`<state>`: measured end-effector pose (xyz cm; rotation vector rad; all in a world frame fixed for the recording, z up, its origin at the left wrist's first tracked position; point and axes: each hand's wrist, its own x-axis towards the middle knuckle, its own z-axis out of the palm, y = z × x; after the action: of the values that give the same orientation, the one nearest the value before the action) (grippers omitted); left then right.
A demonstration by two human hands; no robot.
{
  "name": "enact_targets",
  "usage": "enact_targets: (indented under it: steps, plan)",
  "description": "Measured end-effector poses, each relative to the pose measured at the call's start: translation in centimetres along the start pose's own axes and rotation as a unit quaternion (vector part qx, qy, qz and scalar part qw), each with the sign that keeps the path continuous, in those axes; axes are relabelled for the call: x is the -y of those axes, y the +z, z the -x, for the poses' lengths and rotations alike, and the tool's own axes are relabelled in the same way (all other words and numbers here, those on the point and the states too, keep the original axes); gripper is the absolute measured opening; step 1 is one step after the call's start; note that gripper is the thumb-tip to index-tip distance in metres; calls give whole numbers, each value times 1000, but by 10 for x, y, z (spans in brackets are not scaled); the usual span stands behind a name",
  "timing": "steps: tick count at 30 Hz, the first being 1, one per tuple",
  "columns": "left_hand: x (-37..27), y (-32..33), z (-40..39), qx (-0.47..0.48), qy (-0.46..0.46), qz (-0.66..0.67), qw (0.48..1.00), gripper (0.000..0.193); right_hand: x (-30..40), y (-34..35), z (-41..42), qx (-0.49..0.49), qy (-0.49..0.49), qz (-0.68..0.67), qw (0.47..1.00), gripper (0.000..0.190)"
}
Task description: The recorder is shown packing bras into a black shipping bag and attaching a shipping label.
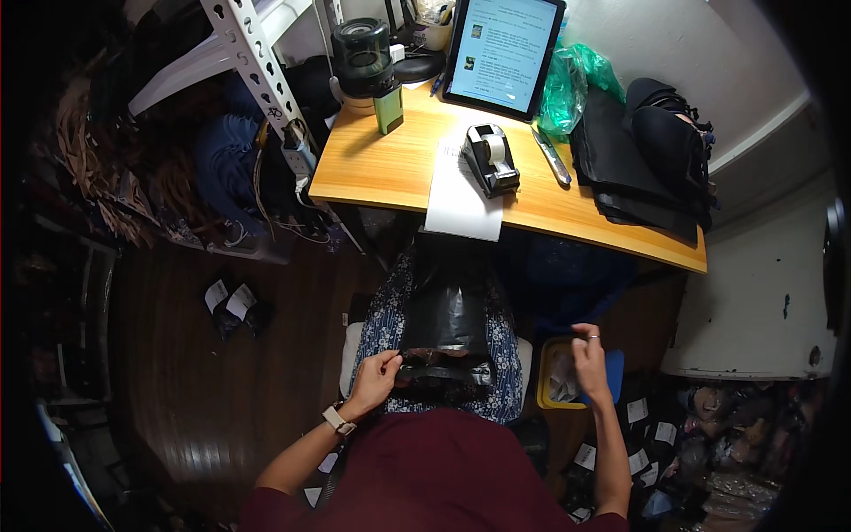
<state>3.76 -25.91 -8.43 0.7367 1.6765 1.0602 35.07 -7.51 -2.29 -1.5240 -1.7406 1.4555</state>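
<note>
A black plastic mailer bag lies across my lap, over a blue floral garment. My left hand pinches the left edge of the bag near its end closest to me. That end looks parted, with something reddish-brown showing at its edge. Off to the right, my right hand is held over a yellow bin, its fingers loosely bent and nothing visible in them. Crumpled pale plastic lies inside the bin.
On the wooden desk are a tape dispenser, paper labels, a utility knife, a tablet, green plastic and black bags. Labelled black parcels rest on the floor. A white metal shelf post stands left.
</note>
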Motion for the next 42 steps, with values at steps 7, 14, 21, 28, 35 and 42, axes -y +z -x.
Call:
enact_targets:
  steps: [7,14,21,28,35,42]
  plan:
    - [-17,-11,22,42,66,-97,992,48,-1,72,2,137,-420,438,783,38]
    - [-45,-17,5,-13,447,-424,788,28,-28,78,-8,101,-524,366,762,38]
    - [-25,-5,-32,131,575,-524,615,31,-28,75,-5,103,-578,370,720,22]
    - [-16,5,-31,136,487,-580,639,40,-33,75,-10,106,-554,362,742,9]
    - [-25,-11,-20,162,477,-526,685,45,-26,74,-9,85,-527,325,781,11]
    - [-7,-20,-22,81,559,-511,648,28,-20,75,-11,65,-502,283,815,11]
